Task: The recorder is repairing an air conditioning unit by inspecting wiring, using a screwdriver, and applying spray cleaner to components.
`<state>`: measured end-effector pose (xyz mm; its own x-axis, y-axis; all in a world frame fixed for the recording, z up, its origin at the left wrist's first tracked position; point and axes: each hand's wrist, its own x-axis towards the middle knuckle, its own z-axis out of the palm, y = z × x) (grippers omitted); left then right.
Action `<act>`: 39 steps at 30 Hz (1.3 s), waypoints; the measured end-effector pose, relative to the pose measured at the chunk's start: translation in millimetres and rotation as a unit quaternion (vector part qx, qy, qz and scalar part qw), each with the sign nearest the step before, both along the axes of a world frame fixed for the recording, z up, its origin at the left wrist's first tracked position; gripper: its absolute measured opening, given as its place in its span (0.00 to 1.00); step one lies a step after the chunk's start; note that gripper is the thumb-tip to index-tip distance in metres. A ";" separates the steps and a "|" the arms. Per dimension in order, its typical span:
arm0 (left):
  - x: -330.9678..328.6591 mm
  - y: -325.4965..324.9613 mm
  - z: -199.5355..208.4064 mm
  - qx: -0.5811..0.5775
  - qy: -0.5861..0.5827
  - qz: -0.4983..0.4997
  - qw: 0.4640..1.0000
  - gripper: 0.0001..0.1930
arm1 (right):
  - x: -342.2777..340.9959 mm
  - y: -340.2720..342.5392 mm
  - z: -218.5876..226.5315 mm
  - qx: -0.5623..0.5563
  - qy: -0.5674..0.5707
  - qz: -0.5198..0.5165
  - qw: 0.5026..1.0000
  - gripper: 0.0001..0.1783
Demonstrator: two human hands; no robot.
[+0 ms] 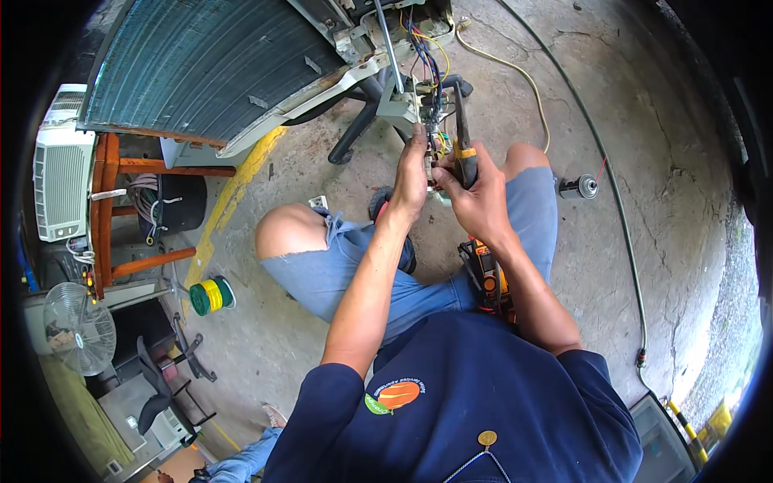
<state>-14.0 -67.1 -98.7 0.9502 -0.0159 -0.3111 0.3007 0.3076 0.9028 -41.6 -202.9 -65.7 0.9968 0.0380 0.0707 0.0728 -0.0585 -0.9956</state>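
Observation:
My left hand (412, 175) is closed around the near left side of a wired control assembly (428, 165), its palm edge toward me and most fingers hidden behind it. In my right hand (483, 197) is a pair of pliers (462, 129) with dark jaws and orange-and-black handles, jaws pointing up and away. The right thumb and fingertips reach the assembly's right side, close to the left hand. A bundle of dark, red and yellow wires (435, 64) runs from the assembly up to an opened air conditioner chassis (354, 40). Fine contact at the fingertips is hidden.
A finned coil (209, 68) fills the upper left. A clamp meter (487, 274) lies by my right leg. Beyond that leg are a spray can (580, 187) and a long hose (616, 201). At left are a wire spool (211, 295), a fan (79, 328) and a wooden stand (107, 209).

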 end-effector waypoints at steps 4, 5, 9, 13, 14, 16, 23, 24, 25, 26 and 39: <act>2.5 -2.8 -3.3 0.009 -0.039 -0.004 0.999 0.27 | 3.0 2.2 -4.9 -0.003 -0.001 -0.024 1.000 0.12; 3.5 -3.1 -5.3 0.027 -0.044 0.001 0.999 0.28 | 3.9 1.8 -6.5 0.003 0.012 -0.030 0.999 0.11; 5.6 -4.6 -13.3 0.078 -0.060 0.017 0.995 0.30 | 5.1 -1.0 -8.8 0.022 0.050 -0.052 0.997 0.10; 6.0 -6.2 -21.1 0.145 -0.073 0.040 0.986 0.31 | 3.8 -4.0 0.5 -0.068 0.026 -0.033 0.997 0.09; 5.8 -7.4 -19.8 0.145 -0.073 0.038 0.986 0.31 | 3.4 -4.5 2.4 -0.068 0.027 -0.035 0.997 0.09; 4.7 -9.9 -17.0 0.157 -0.070 0.045 0.984 0.31 | 3.0 -4.9 6.8 -0.095 0.038 -0.023 0.995 0.10; 4.7 -8.3 -12.2 0.146 -0.060 0.047 0.986 0.31 | 1.9 -4.3 7.6 -0.054 0.044 -0.001 0.998 0.10; 4.7 -7.5 -12.6 0.146 -0.060 0.048 0.986 0.31 | 1.2 -4.6 9.9 -0.054 0.044 0.000 0.998 0.10; 4.8 -7.1 -13.0 0.136 -0.065 0.049 0.987 0.30 | -0.5 -5.9 14.5 -0.063 0.046 -0.011 0.997 0.10; 4.9 -6.9 -13.3 0.125 -0.069 0.049 0.989 0.30 | -3.0 -7.8 20.3 -0.071 0.049 -0.022 0.996 0.10; -1.5 -34.8 -6.8 -0.018 0.005 0.091 0.996 0.23 | -112.8 -66.9 12.9 -0.115 0.192 0.026 0.974 0.10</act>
